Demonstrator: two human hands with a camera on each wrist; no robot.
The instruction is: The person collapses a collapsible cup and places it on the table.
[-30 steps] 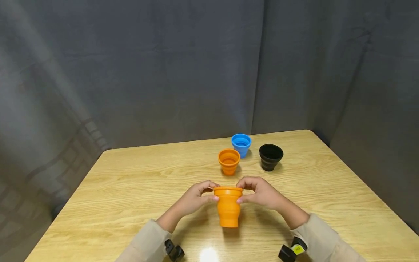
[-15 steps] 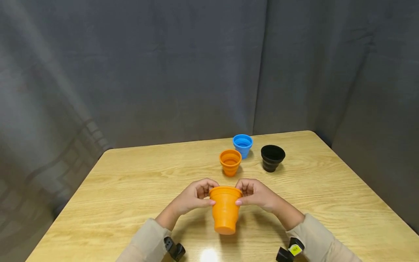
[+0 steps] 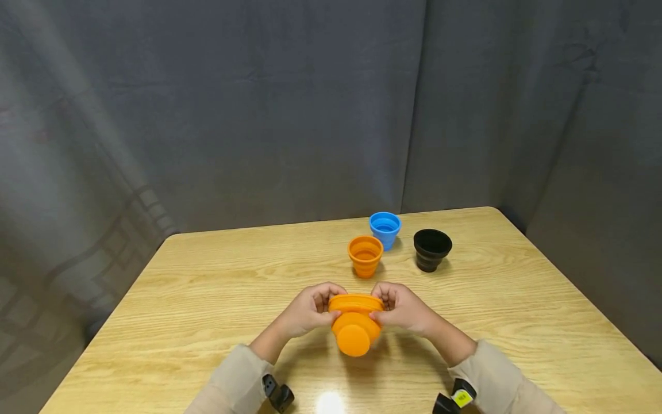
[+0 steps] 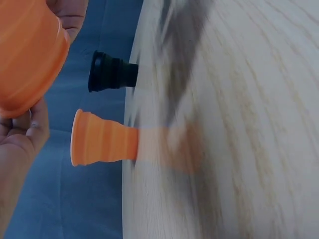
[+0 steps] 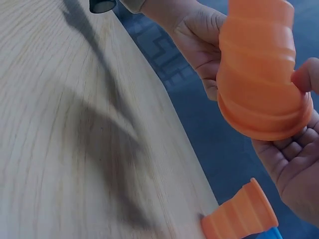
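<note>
An orange collapsible cup [image 3: 354, 328] is held between both hands above the table, its base tilted toward the head camera. My left hand [image 3: 309, 310] pinches the left side of its rim, thumb on the outer wall. On the opposite side my right hand [image 3: 405, 310] pinches the rim the same way. The right wrist view shows the held cup [image 5: 259, 74] with its ribbed wall bent. Behind the hands a second orange cup [image 3: 365, 265] stands upright on the table. The inside of the held cup is hidden.
A blue cup [image 3: 385, 237] stands just behind the standing orange one, and a black cup [image 3: 428, 261] is to their right. The wooden table [image 3: 233, 276] ends at a grey curtain [image 3: 289, 115]. Each wrist carries a small black camera [image 3: 278, 394].
The held cup has tipped so that its base now faces the head camera, where earlier its side wall showed. Both hands keep their hold on the rim. The standing cups stay put.
</note>
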